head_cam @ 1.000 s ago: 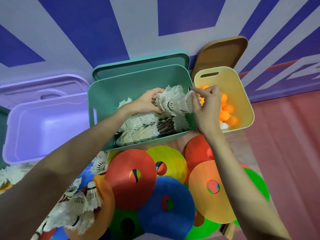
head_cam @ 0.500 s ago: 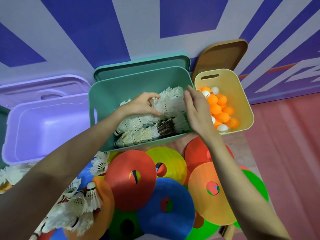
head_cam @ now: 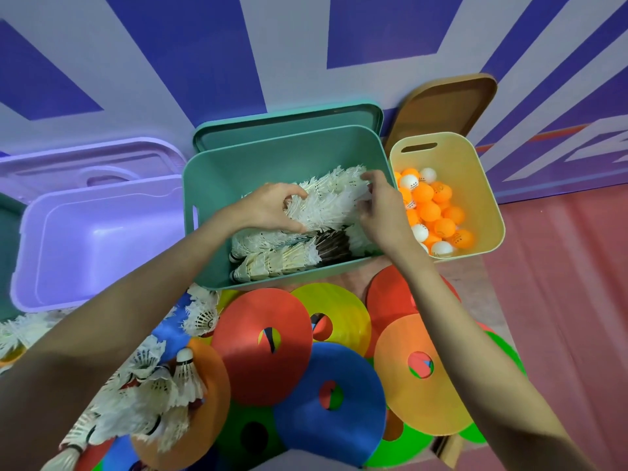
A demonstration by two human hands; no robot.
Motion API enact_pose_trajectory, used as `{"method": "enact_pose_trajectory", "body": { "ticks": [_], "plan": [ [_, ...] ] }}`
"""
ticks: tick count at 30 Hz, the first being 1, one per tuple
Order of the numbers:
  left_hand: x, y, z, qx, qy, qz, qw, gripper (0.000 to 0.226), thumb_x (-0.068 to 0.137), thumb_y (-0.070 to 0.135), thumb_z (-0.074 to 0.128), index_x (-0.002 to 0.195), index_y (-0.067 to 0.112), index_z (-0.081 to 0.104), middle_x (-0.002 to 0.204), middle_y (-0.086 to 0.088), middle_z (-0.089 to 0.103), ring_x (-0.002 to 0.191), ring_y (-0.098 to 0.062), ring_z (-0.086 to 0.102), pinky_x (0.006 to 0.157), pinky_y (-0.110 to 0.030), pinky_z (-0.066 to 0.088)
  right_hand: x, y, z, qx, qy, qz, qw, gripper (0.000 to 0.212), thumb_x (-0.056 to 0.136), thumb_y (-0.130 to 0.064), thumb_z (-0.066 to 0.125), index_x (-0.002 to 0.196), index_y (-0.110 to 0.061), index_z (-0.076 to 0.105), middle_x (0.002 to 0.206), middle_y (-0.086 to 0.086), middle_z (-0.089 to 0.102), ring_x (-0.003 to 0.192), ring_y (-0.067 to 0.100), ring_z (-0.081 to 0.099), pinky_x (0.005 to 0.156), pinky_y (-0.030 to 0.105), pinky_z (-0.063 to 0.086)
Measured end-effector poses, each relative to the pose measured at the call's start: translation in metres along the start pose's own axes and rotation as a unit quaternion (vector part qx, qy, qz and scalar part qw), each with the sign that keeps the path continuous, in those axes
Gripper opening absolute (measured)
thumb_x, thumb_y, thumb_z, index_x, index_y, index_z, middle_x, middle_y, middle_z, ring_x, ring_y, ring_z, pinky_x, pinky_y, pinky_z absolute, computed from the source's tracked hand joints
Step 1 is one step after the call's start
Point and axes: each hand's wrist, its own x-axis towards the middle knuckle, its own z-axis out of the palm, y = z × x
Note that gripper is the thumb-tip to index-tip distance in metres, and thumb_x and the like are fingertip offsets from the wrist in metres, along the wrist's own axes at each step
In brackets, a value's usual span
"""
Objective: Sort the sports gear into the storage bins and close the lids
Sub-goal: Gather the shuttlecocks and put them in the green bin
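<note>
White feathered shuttlecocks, nested into a long row [head_cam: 326, 202], lie inside the green bin [head_cam: 238, 164], resting on top of other rows of shuttlecocks [head_cam: 275, 263] stacked along its bottom. The left hand [head_cam: 272, 209] curls over the left part of the top row, fingers and thumb closed around the feathers. The right hand [head_cam: 380, 209] grips the right end of the same row near the bin's right wall, fingers pinched on the feathers. Both hands are down within the bin's walls.

Behind the green bin its green lid [head_cam: 289, 127] leans against the wall. Just to the right stands the yellow bin [head_cam: 482, 185], holding orange and white ping-pong balls [head_cam: 431, 212], with a brown lid [head_cam: 448, 103] propped behind it. To the left sits the purple bin [head_cam: 85, 239], open, with its purple lid [head_cam: 85, 161] behind.

In front of the bins, flat disc cones [head_cam: 261, 345] in red, yellow, blue, orange and green overlap on the floor. More loose shuttlecocks [head_cam: 153, 385] lie scattered over the cones at the lower left, under the left forearm
</note>
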Motion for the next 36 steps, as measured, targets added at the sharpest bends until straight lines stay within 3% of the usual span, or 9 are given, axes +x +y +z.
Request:
{"method": "enact_pose_trajectory", "body": {
  "ticks": [4, 10, 15, 19, 25, 31, 36],
  "plan": [
    [0.003, 0.001, 0.004, 0.025, -0.012, 0.001, 1.0, 0.078, 0.073, 0.046, 0.078, 0.139, 0.023, 0.044, 0.135, -0.005, 0.055, 0.117, -0.023, 0.053, 0.097, -0.036, 0.045, 0.005, 0.0, 0.005, -0.16, -0.059, -0.009, 0.985, 0.03, 0.077, 0.014, 0.047, 0.103, 0.003, 0.059, 0.105, 0.022, 0.059, 0.093, 0.042, 0.06, 0.076, 0.044, 0.048],
    [-0.001, 0.005, 0.01, 0.009, 0.008, -0.018, 1.0, 0.094, 0.072, 0.046, 0.08, 0.147, 0.018, 0.03, 0.135, -0.014, 0.054, 0.122, -0.028, 0.053, 0.097, -0.037, 0.044, 0.008, -0.016, -0.001, -0.322, -0.116, -0.031, 0.939, 0.031, 0.079, 0.018, 0.05, 0.104, 0.004, 0.059, 0.118, 0.023, 0.049, 0.102, 0.039, 0.057, 0.084, 0.041, 0.046],
    [-0.005, -0.001, 0.019, -0.029, 0.106, -0.027, 0.994, 0.054, 0.076, 0.032, 0.08, 0.119, 0.008, 0.058, 0.117, -0.009, 0.061, 0.108, -0.022, 0.056, 0.09, -0.032, 0.043, 0.009, -0.021, 0.001, -0.427, -0.114, -0.064, 0.895, 0.027, 0.08, 0.004, 0.058, 0.105, -0.001, 0.062, 0.125, 0.021, 0.041, 0.113, 0.036, 0.042, 0.086, 0.035, 0.041],
    [-0.006, 0.0, 0.032, -0.035, 0.105, -0.018, 0.994, 0.046, 0.073, 0.03, 0.082, 0.108, 0.008, 0.061, 0.108, -0.008, 0.063, 0.1, -0.022, 0.058, 0.087, -0.036, 0.048, 0.008, -0.022, 0.005, -0.462, -0.137, -0.069, 0.874, 0.026, 0.085, -0.003, 0.056, 0.111, -0.005, 0.061, 0.123, 0.017, 0.05, 0.116, 0.034, 0.044, 0.087, 0.037, 0.04],
    [-0.001, 0.004, 0.043, 0.02, 0.102, -0.024, 0.994, 0.042, 0.079, 0.03, 0.078, 0.107, 0.007, 0.057, 0.109, -0.01, 0.058, 0.1, -0.027, 0.055, 0.084, -0.037, 0.046, 0.01, -0.029, 0.005, -0.458, -0.141, -0.069, 0.875, 0.029, 0.088, -0.004, 0.049, 0.116, -0.004, 0.057, 0.123, 0.019, 0.055, 0.118, 0.035, 0.048, 0.096, 0.039, 0.038],
    [-0.03, 0.001, 0.032, -0.034, 0.148, -0.005, 0.988, 0.046, 0.088, 0.032, 0.066, 0.127, 0.01, 0.055, 0.134, -0.011, 0.053, 0.125, -0.025, 0.048, 0.103, -0.034, 0.037, -0.014, -0.041, 0.004, -0.409, -0.1, -0.053, 0.905, 0.033, 0.087, -0.009, 0.05, 0.119, 0.0, 0.051, 0.123, 0.022, 0.053, 0.116, 0.039, 0.048, 0.096, 0.042, 0.039],
    [-0.106, -0.01, 0.023, -0.09, 0.243, 0.038, 0.965, 0.03, 0.087, 0.019, 0.068, 0.116, 0.013, 0.063, 0.119, -0.008, 0.06, 0.11, -0.021, 0.057, 0.091, -0.028, 0.041, -0.073, -0.06, 0.012, -0.16, -0.024, -0.135, 0.978, 0.035, 0.089, -0.009, 0.054, 0.123, 0.0, 0.054, 0.113, 0.021, 0.055, 0.107, 0.039, 0.052, 0.091, 0.042, 0.042]
  ]
}}
